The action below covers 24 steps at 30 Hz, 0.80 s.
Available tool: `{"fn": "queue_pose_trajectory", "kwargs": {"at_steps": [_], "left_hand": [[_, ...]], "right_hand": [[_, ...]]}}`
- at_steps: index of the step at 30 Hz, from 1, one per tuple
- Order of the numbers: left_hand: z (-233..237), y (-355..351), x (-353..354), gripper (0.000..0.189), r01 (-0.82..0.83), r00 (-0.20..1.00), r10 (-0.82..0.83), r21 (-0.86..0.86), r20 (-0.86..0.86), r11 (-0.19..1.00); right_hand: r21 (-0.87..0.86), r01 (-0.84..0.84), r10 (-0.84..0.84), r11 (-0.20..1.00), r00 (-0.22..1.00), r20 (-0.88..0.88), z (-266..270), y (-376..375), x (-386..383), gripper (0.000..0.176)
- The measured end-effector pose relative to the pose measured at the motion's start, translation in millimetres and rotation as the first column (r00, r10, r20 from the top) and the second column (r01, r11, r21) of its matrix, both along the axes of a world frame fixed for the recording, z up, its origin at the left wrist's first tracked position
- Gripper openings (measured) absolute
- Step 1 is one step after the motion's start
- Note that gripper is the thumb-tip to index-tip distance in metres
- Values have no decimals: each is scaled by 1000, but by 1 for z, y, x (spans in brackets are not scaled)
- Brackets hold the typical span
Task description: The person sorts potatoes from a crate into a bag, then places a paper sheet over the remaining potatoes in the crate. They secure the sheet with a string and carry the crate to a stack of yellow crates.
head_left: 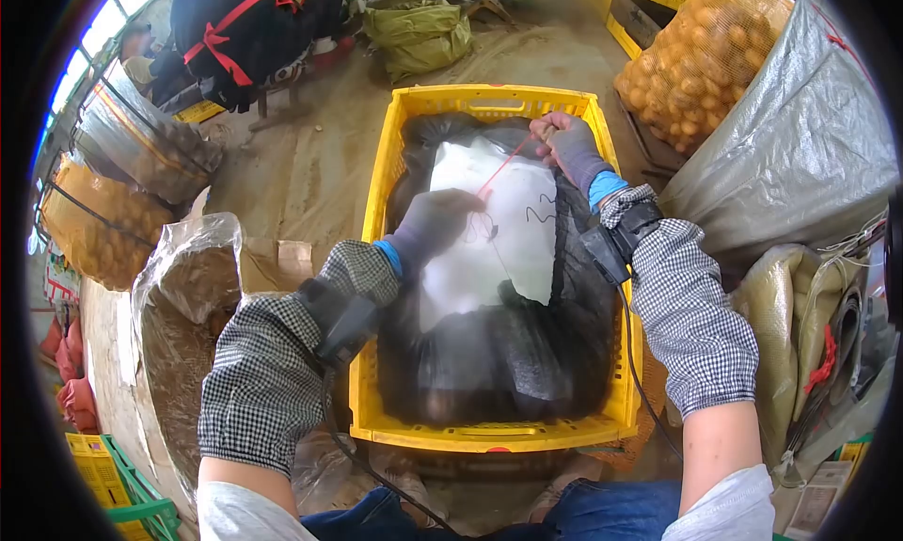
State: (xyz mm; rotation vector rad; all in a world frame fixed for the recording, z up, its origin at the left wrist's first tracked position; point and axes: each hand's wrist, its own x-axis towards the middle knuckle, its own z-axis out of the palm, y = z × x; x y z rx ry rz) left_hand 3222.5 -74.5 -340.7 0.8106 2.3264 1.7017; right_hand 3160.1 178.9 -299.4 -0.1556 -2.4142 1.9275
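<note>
In front of me stands a yellow plastic crate (376,183) lined with a black plastic bag (470,362). A white sheet (527,245) lies on top of the bag, with a thin dark thread curling across it. My left hand (435,223), gloved, is closed over the middle of the sheet and pinches a red string (508,160). The string runs taut, up and to the right, to my right hand (572,148), also gloved. That hand is closed on the string's other stretch near the crate's far right corner. What the bag holds is hidden.
Right of the crate stand a net sack of potato-like produce (701,61) and a large silver-grey sack (790,127). More filled sacks (103,221) line the left. A clear plastic bag (188,306) sits close to my left arm; a green bag (419,38) lies beyond.
</note>
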Motion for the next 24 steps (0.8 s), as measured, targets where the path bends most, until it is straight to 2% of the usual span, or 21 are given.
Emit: {"fn": "queue_pose_trajectory", "kwargs": {"at_steps": [1,2,3,5,6,8,11,12,15,16,17,19,20,21,22,24], "left_hand": [[6,1,1,13,-4,999,4,11,51,1000],[11,4,4,13,-55,971,42,49,234,997],[16,7,6,13,-114,910,72,78,409,990],[18,9,3,13,-111,919,94,21,383,994],[19,9,3,14,-109,923,104,-7,371,994],[19,7,3,15,-114,925,110,-10,364,993],[15,4,2,15,-101,934,102,-22,343,995],[14,3,2,15,-93,938,96,-25,334,995],[18,4,2,15,-110,936,130,-80,326,991],[18,5,2,15,-104,937,119,-63,329,993],[17,5,2,15,-97,936,107,-47,334,994],[19,8,4,14,-83,928,102,-66,359,994],[26,8,5,14,-78,919,111,-101,377,992],[32,7,6,13,-72,911,122,-139,393,988],[36,4,7,13,-34,944,87,-171,317,985],[41,-4,8,12,21,987,17,-232,160,973]], "right_hand": [[16,-17,17,1000,1000,0,-4,3,-2,23],[32,-33,33,999,999,0,-5,5,-2,23],[153,54,-36,987,992,-121,-10,9,-7,25],[352,261,-119,899,919,-376,-13,14,-12,30],[252,267,-172,930,923,-344,-16,20,-9,34],[47,284,-262,958,929,-263,31,-1,43,40],[-96,289,-299,953,948,-114,15,-7,66,44],[-2,340,-333,940,919,-209,8,-8,71,36],[-232,134,-108,964,987,122,20,-6,91,31],[-261,39,43,964,953,301,15,-8,95,29],[-308,-44,190,950,865,465,5,-13,97,28],[-519,50,338,853,705,623,-23,-34,87,23],[-607,38,379,794,749,544,-10,-48,93,22],[-565,-92,371,820,837,402,-21,-47,86,22],[-498,-212,371,841,896,246,-26,-52,77,22],[-378,-208,292,902,939,182,-35,-51,73,20]]}}
